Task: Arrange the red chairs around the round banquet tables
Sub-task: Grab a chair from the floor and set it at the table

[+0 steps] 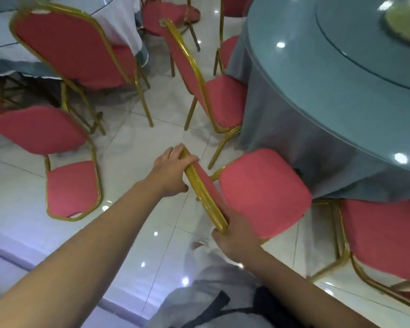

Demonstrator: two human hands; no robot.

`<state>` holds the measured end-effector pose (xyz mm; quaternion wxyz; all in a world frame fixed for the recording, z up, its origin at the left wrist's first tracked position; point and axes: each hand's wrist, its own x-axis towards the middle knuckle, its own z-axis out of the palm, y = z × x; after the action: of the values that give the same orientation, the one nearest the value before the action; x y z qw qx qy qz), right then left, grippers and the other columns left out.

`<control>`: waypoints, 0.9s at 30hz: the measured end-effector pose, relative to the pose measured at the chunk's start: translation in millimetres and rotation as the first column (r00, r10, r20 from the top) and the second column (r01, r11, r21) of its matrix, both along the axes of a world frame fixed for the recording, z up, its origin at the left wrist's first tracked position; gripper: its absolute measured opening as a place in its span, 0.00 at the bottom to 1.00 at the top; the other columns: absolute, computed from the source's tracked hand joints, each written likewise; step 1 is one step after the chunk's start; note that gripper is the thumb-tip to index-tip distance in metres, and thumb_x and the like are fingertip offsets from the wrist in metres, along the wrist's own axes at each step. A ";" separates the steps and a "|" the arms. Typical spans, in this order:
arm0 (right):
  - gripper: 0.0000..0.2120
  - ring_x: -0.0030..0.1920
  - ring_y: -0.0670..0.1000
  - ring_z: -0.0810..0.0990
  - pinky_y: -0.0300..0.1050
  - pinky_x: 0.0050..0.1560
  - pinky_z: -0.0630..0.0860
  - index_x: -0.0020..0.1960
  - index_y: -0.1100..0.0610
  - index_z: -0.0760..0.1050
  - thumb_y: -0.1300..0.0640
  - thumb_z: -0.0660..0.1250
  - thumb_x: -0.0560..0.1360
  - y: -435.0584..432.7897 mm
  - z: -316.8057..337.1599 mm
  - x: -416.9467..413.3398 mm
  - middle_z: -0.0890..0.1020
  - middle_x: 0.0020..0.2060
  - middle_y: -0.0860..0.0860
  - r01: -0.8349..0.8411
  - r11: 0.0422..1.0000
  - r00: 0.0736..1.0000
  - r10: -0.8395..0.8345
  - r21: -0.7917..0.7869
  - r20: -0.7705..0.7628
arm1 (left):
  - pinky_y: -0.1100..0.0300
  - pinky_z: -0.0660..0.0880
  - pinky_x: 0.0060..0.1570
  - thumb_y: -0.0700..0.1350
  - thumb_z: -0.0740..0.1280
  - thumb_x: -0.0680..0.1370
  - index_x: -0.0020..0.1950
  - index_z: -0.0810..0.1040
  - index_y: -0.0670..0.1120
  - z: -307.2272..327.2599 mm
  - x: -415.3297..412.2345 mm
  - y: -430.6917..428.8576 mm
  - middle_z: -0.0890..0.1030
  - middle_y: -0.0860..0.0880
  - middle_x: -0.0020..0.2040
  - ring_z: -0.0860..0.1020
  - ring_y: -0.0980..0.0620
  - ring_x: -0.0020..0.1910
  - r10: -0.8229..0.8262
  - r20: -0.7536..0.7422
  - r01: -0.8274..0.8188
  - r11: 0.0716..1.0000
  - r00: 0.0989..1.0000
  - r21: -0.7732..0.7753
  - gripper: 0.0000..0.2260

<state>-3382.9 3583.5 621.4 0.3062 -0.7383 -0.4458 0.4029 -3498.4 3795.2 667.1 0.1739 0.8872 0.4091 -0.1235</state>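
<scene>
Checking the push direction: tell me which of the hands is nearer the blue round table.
Right. The right hand grips the held chair's backrest at its near end, beside the blue table; the left hand grips the far end, farther out.

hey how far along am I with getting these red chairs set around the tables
Partly done. One chair already sits tucked against the blue table. In hand: your left hand and right hand grip the backrest of the chair at its edge. Left: the loose chair out on the floor, facing away from both tables.
</scene>
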 end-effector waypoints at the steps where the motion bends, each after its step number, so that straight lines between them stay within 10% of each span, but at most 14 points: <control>1: 0.18 0.35 0.38 0.77 0.31 0.29 0.71 0.51 0.32 0.65 0.48 0.62 0.64 8.3 1.2 -4.3 0.75 0.38 0.36 0.002 1.000 1.000 -0.003 0.005 0.025 | 0.42 0.52 0.74 0.51 0.77 0.69 0.72 0.63 0.63 -2.3 -2.9 13.4 0.50 0.48 0.80 0.48 0.40 0.78 -0.042 0.004 0.042 0.999 0.999 0.013 0.37; 7: 0.28 0.36 0.46 0.77 0.44 0.36 0.76 0.66 0.44 0.71 0.53 0.69 0.66 36.1 12.1 -20.2 0.76 0.36 0.43 0.033 0.998 0.996 -0.028 -0.056 0.089 | 0.44 0.48 0.74 0.53 0.75 0.70 0.51 0.73 0.57 -6.9 -0.7 69.5 0.73 0.51 0.66 0.59 0.44 0.75 -0.235 0.101 0.236 0.972 0.967 0.002 0.15; 13: 0.23 0.37 0.44 0.81 0.45 0.37 0.78 0.62 0.40 0.77 0.55 0.70 0.69 34.6 27.5 -36.9 0.79 0.32 0.39 0.294 0.941 0.955 -0.283 -0.166 0.087 | 0.50 0.70 0.52 0.59 0.75 0.65 0.44 0.71 0.57 -10.1 8.3 96.2 0.73 0.59 0.45 0.68 0.51 0.53 -0.427 0.114 0.437 0.896 0.897 -0.078 0.17; 17: 0.17 0.57 0.51 0.79 0.50 0.56 0.73 0.61 0.39 0.74 0.44 0.65 0.72 37.6 28.2 -82.5 0.82 0.51 0.44 0.668 0.713 0.721 -0.548 -0.213 0.425 | 0.49 0.70 0.57 0.65 0.75 0.64 0.45 0.73 0.58 -15.1 2.4 92.8 0.75 0.56 0.50 0.68 0.48 0.57 -0.437 0.178 0.450 0.892 0.881 -0.037 0.18; 22: 0.48 0.79 0.56 0.45 0.61 0.75 0.48 0.78 0.43 0.53 0.21 0.53 0.64 37.3 11.2 -143.1 0.55 0.79 0.50 0.867 0.482 0.471 -0.711 -0.125 0.521 | 0.47 0.69 0.58 0.67 0.73 0.65 0.49 0.76 0.59 -18.6 -12.5 63.6 0.73 0.54 0.51 0.67 0.46 0.60 -0.424 0.139 0.429 0.903 0.895 -0.006 0.19; 27: 0.40 0.78 0.60 0.49 0.59 0.74 0.49 0.75 0.45 0.61 0.38 0.73 0.68 13.8 4.8 -132.2 0.64 0.73 0.52 0.892 0.452 0.395 -0.763 -0.015 0.512 | 0.41 0.68 0.59 0.69 0.72 0.64 0.46 0.72 0.59 -28.5 -19.6 36.7 0.70 0.54 0.50 0.66 0.46 0.58 -0.416 0.122 0.419 0.908 0.901 -0.005 0.20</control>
<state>-3515.1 3597.3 626.2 0.2481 -0.9656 -0.0049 0.0777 -3518.1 3831.9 638.7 0.1811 0.9571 0.1966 -0.1117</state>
